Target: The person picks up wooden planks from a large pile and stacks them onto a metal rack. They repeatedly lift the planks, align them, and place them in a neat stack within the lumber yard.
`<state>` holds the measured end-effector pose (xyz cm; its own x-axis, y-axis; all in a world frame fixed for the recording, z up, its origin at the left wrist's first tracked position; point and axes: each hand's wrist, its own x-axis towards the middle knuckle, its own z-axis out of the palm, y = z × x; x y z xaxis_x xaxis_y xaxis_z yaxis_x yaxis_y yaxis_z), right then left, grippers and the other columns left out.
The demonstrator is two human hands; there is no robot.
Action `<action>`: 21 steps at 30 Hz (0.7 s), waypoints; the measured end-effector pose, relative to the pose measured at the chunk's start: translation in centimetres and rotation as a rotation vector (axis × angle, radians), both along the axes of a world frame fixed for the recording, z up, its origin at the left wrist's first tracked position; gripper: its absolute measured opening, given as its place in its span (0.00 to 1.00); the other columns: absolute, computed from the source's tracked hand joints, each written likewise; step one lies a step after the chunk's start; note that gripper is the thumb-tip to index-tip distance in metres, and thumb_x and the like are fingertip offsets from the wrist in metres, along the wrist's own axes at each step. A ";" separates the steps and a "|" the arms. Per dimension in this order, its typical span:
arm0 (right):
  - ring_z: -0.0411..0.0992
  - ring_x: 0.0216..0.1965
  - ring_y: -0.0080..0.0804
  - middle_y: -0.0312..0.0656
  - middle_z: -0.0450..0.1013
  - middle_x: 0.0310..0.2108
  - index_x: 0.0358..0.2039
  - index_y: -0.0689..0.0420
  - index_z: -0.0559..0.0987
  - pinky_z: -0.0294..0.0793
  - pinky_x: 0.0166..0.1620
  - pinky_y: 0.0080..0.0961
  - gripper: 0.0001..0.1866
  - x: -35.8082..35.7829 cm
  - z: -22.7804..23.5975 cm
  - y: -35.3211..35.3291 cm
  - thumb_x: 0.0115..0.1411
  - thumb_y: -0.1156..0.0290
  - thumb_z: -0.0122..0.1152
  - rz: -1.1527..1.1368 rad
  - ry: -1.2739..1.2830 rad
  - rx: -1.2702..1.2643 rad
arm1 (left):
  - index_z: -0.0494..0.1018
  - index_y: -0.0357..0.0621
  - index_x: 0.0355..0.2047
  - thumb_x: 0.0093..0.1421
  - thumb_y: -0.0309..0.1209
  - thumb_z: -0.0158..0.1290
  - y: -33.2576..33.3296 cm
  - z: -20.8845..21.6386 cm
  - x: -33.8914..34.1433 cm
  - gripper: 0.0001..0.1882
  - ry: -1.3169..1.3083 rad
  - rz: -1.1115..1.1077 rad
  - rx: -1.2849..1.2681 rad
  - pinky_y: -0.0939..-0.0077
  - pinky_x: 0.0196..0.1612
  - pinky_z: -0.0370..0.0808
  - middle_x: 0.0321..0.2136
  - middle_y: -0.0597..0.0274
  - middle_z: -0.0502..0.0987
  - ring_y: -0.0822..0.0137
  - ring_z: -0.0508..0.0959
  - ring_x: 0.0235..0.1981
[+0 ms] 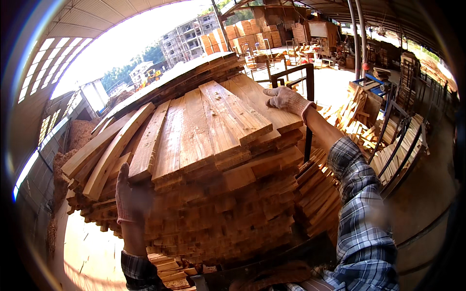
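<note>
in the head view i am looking down on a large stack of boards (218, 213) that is filling the middle of the dial, its top layer pointing its near ends toward me. at eight o'clock my gloved left hand (130, 194) is meeting the near end of a narrow board (151, 140); the fingers are blurring into shadow, so i cannot tell whether they are gripping. at two o'clock my gloved right hand (287, 100) is lying over a wide board (257, 99) on top of the stack, thumb spreading toward nine; i cannot tell whether it is grasping. between the hands a knotty board (235, 114) is resting over its neighbours, and at nine o'clock a slanting board (119, 150) is lying askew. a black metal frame (310, 85) is standing just beyond my right hand. at three o'clock loose timber (398, 150) is leaning, and at eleven an unfinished building (189, 39) is rising far off.
</note>
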<state>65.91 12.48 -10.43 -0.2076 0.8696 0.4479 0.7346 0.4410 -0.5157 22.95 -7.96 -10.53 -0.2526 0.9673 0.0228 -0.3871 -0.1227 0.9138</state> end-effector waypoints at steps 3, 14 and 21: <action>0.76 0.36 0.41 0.51 0.74 0.43 0.52 0.56 0.73 0.74 0.42 0.30 0.24 1.8 -1.7 2.3 0.57 0.59 0.59 0.075 0.043 -0.021 | 0.66 0.48 0.19 0.60 0.49 0.48 0.5 0.5 2.9 0.21 -0.032 0.142 0.048 0.77 0.16 0.61 0.14 0.65 0.66 0.68 0.65 0.14; 0.72 0.49 0.46 0.57 0.71 0.49 0.61 0.66 0.59 0.70 0.52 0.34 0.55 -7.8 6.1 -2.5 0.49 0.28 0.50 0.184 -0.396 -0.010 | 0.71 0.40 0.35 0.60 0.43 0.51 -5.0 5.9 -7.2 0.16 -0.093 -0.045 0.275 0.76 0.21 0.61 0.16 0.68 0.66 0.71 0.61 0.17; 0.75 0.38 0.44 0.52 0.77 0.38 0.38 0.65 0.79 0.72 0.44 0.33 0.35 -14.1 7.0 -2.4 0.36 0.47 0.68 0.010 -0.385 -0.164 | 0.69 0.32 0.45 0.59 0.41 0.54 -3.4 13.8 -17.1 0.23 0.378 0.582 0.428 0.71 0.38 0.78 0.33 0.49 0.76 0.59 0.78 0.34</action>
